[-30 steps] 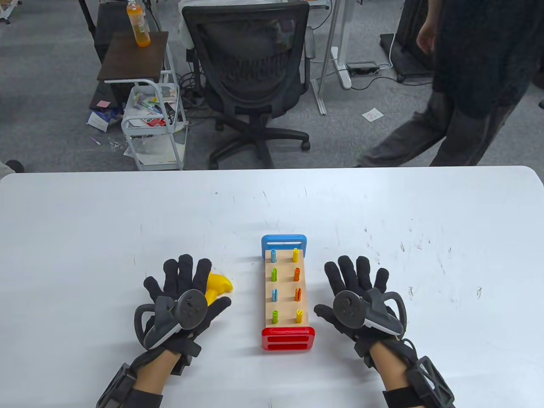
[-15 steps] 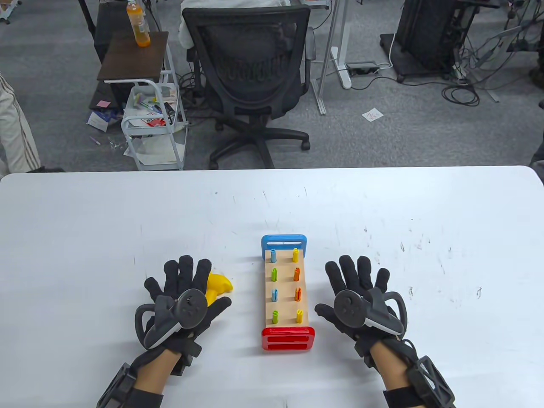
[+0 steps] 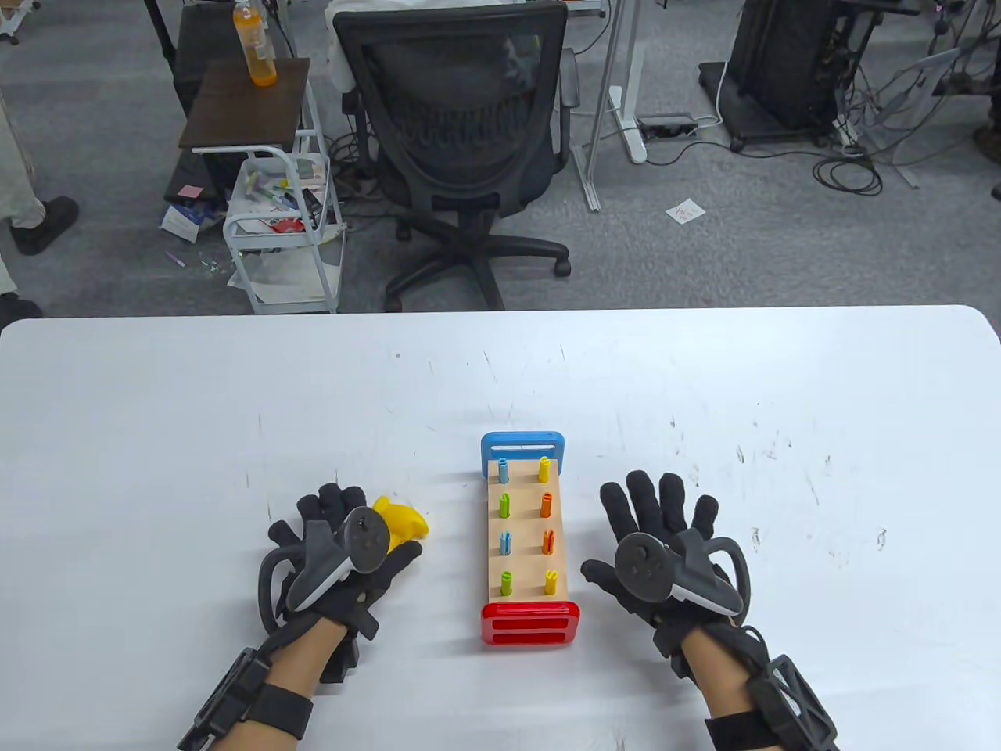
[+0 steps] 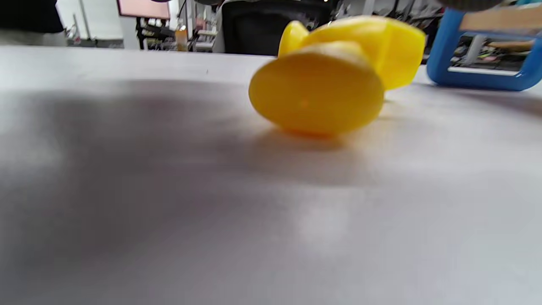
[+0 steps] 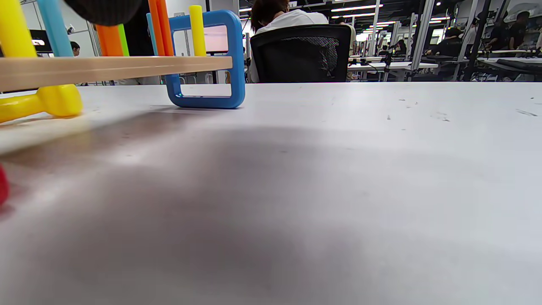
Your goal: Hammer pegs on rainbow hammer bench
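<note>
The rainbow hammer bench (image 3: 525,540) lies on the white table (image 3: 235,407), its blue end (image 3: 522,446) far and its red end (image 3: 530,622) near. Several coloured pegs (image 3: 504,506) stand up from its wooden top. A yellow toy hammer (image 3: 403,522) lies left of the bench. My left hand (image 3: 338,520) is tilted up beside it, fingers bent over its left part. In the left wrist view the hammer (image 4: 322,84) lies on the table with no fingers around it. My right hand (image 3: 657,520) rests flat and spread, right of the bench, holding nothing.
The right wrist view shows the bench board (image 5: 114,70), the blue end (image 5: 207,59) and the hammer (image 5: 42,101) beyond it. An office chair (image 3: 461,133) and a small cart (image 3: 285,227) stand beyond the table's far edge.
My left hand has tipped up off the table and its fingers have bent down by the hammer. The right hand, bench and hammer have not moved.
</note>
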A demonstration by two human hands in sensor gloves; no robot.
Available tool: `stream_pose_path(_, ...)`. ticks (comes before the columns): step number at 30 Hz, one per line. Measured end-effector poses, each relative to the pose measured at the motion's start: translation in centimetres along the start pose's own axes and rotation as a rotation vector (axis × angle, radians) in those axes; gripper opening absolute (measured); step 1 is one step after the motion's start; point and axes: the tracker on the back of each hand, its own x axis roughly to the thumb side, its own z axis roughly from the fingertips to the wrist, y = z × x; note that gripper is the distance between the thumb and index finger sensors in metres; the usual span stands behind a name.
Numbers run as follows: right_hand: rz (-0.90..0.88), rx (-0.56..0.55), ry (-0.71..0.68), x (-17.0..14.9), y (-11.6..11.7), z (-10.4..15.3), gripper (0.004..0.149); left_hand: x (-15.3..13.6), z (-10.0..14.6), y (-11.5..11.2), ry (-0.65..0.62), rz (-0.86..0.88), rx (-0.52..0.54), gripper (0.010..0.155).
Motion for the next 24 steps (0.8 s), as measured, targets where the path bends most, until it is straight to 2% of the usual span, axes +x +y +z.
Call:
stream_pose_path(6, 0.005, 0.001, -0.009, 0.2, -0.1, 0.0, 0.092, 0.7, -0.4, -0.9, 0.024, -0.042, -0.098, 0.095)
stream_pose_path(11, 0.015, 0.021, -0.016, 0.5, 0.1, 0.0, 0.091, 1.1, -0.3, -0.9, 0.063, -0.126, -0.018, 0.079)
stream_pose_path(13, 0.014, 0.017, -0.018, 0.7, -0.2, 0.1, 0.091, 0.8, -0.4, -0.7, 0.05, -0.117, 0.039, 0.069)
stream_pose_path(15, 0.015, 0.006, -0.022, 0.9, -0.5, 0.3, 0.091, 0.5, -0.4, -0.6, 0.042, -0.105, 0.046, 0.064)
stream_pose_path(20, -0.035, -0.115, -0.098, 1.9, -1.6, 0.9, 0.089, 0.3, 0.2, -0.1, 0.011, -0.168, 0.093, 0.063)
stream_pose_path(24, -0.068, -0.121, -0.164, 3.5, -2.7, 1.6, 0.087, -0.5, 0.6, 0.7, -0.009, -0.02, 0.075, 0.064)
